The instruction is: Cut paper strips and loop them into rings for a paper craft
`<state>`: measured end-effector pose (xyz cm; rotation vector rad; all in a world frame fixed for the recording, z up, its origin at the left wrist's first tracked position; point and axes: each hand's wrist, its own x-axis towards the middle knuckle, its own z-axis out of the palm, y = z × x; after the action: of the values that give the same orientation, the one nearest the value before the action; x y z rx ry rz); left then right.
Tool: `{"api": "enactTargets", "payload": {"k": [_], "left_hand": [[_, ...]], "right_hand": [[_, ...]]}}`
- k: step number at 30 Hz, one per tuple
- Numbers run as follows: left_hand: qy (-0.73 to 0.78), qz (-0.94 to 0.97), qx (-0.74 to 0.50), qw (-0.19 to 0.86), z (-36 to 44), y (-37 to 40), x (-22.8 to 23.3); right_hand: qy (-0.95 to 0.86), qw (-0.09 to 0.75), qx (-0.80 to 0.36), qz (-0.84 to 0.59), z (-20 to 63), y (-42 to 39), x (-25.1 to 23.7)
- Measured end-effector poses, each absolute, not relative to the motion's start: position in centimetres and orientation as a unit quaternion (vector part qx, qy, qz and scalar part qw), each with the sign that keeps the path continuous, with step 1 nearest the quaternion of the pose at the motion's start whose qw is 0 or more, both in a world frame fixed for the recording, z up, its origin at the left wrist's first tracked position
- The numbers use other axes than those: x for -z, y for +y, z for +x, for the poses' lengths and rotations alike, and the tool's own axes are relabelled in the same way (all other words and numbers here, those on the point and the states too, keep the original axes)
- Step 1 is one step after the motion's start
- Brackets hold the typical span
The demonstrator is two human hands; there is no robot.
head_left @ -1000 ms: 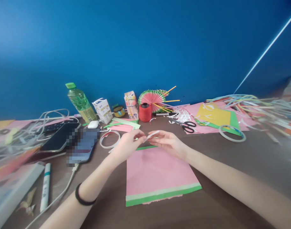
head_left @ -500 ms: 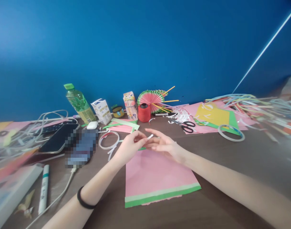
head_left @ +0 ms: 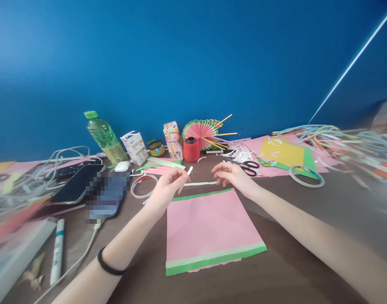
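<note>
My left hand (head_left: pixel 168 185) pinches a small white paper strip (head_left: pixel 189 170) just above the far left corner of a pink sheet with green borders (head_left: pixel 206 226) lying flat on the brown table (head_left: pixel 307 236). My right hand (head_left: pixel 233 175) hovers past the sheet's far edge with its fingers spread, holding nothing. A thin light-green strip (head_left: pixel 200 183) lies between the two hands along that far edge. A black band sits on my left wrist.
Black scissors (head_left: pixel 249 168), a tape ring (head_left: pixel 306 176), a red thread spool (head_left: pixel 191 149) and a paper fan (head_left: pixel 201 128) lie behind the hands. A green bottle (head_left: pixel 103 137), cartons, phones (head_left: pixel 77 181), cables and a marker (head_left: pixel 56 251) crowd the left. Loose paper strips cover the right.
My hands have drawn apart. The right hand let go of the white strip and moved right and away. The left hand kept the strip. The light-green strip now lies uncovered.
</note>
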<state>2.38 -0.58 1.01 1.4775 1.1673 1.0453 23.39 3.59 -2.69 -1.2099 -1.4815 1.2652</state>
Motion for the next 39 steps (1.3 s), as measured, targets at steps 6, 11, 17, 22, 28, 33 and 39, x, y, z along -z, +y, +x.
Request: {"api": "enactTargets", "payload": {"k": [6, 11, 17, 22, 28, 33, 39], "left_hand": [[0.496, 0.626, -0.388, 0.460, 2.1, -0.2, -0.2], [0.495, 0.654, -0.384, 0.424, 1.8, 0.1, 0.6], [0.476, 0.677, -0.362, 0.430, 1.7, 0.2, 0.8], [0.502, 0.669, -0.326, 0.440, 1.7, 0.2, 0.9], [0.514, 0.704, -0.293, 0.393, 2.1, -0.1, 0.8], [0.503, 0.735, -0.255, 0.376, 2.3, -0.7, 0.6], [0.505, 0.746, -0.238, 0.363, 2.5, -1.2, 0.3]], "right_hand": [[-0.743, 0.268, -0.203, -0.579, 24.7, 5.0, 4.8], [-0.766, 0.240, -0.212, -0.557, 24.5, 4.9, 5.3], [-0.766, 0.245, -0.245, -0.542, 24.8, 4.8, 4.5], [-0.753, 0.286, -0.295, -0.514, 24.6, 4.7, 3.8], [-0.748, 0.319, -0.393, -0.429, 22.8, 2.9, 2.3], [-0.787, 0.300, -0.356, -0.406, 21.9, 1.1, 1.1], [-0.794, 0.308, -0.370, -0.371, 21.7, 0.1, 0.4]]}}
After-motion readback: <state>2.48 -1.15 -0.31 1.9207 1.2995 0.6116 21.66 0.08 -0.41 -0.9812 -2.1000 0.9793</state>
